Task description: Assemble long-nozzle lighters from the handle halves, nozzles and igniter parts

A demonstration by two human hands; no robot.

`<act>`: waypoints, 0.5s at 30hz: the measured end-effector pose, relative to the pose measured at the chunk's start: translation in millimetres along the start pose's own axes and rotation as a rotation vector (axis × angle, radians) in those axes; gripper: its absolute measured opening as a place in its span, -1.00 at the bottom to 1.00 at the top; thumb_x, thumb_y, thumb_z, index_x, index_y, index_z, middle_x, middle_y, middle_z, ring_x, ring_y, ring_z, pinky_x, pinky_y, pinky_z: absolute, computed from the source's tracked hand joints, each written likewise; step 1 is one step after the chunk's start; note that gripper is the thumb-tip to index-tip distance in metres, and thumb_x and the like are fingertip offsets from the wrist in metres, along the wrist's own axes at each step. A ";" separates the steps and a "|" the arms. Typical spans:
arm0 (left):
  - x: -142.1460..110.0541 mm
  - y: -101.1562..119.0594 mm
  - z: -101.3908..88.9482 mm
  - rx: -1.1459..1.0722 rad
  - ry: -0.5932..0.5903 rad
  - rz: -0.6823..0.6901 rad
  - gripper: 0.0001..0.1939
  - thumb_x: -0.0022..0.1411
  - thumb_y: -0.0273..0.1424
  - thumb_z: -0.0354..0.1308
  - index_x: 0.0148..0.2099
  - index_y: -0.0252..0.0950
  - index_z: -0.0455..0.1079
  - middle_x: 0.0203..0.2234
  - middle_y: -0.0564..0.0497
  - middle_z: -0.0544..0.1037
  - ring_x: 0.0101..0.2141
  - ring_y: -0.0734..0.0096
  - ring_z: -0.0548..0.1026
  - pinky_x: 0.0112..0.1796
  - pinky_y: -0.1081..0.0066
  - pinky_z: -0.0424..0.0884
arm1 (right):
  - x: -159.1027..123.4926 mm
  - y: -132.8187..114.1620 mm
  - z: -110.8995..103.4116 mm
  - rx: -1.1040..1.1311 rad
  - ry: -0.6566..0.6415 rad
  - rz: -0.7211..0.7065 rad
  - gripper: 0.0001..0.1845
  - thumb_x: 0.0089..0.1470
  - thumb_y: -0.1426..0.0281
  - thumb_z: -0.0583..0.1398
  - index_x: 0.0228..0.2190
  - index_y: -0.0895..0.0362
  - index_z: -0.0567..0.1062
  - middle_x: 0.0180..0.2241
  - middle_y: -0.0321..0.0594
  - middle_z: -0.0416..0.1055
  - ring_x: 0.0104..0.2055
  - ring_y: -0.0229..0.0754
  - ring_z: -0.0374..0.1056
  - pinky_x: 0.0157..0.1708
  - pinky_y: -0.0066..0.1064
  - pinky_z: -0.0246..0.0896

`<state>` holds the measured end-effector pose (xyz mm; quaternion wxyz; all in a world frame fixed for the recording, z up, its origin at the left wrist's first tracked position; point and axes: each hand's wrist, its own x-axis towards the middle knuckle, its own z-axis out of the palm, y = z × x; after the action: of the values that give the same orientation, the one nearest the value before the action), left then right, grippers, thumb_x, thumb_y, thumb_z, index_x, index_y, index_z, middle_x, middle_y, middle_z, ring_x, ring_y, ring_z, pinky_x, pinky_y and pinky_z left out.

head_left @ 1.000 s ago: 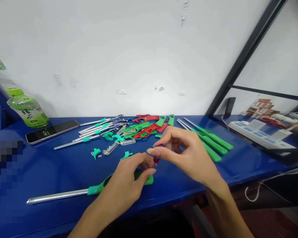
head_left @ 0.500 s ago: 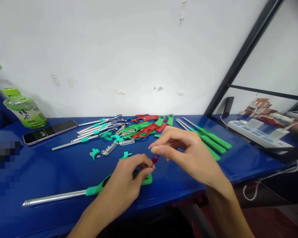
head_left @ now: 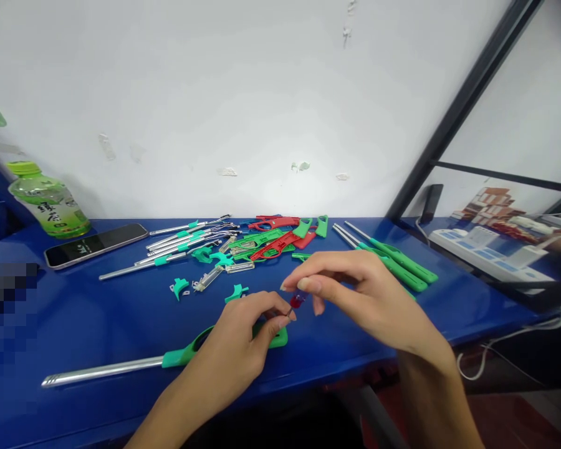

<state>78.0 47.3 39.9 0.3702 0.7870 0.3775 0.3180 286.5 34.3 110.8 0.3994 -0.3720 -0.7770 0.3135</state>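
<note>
Nearby, a green-handled lighter [head_left: 180, 357] lies on the blue table [head_left: 116, 324], left hand [head_left: 240, 337] over its handle, thumb and forefinger pinching the thin shaft of a red screwdriver [head_left: 297, 301]. Right hand [head_left: 359, 296], beside the lighter's butt end, pinches the screwdriver's top. Beyond the lighter: teal pieces [head_left: 180, 287], then red and green shells [head_left: 287, 241].

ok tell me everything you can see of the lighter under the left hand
The lighter has a green, plastic-looking handle, a teal collar and a shiny, metal-looking tube with slots near its tip. It lies crosswise on the blue table, tube pointing left. The left hand covers much of the handle, so any trigger is hidden.
</note>
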 end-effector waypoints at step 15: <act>-2.9 -5.3 1.9 -0.004 0.019 0.010 -0.84 0.51 -0.36 0.06 -0.18 -0.18 0.43 -0.32 0.12 0.59 -0.28 0.37 0.53 -0.20 0.39 0.37 | 0.3 -1.4 11.6 -0.021 0.075 -0.003 -0.78 0.34 0.32 0.30 -0.01 -0.04 0.68 -0.20 -0.32 0.67 -0.44 -0.30 0.49 -0.40 -0.45 0.39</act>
<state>76.2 46.6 33.9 0.3665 0.7851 0.3765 0.3279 276.0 31.6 106.4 0.4250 -0.3865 -0.7652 0.2906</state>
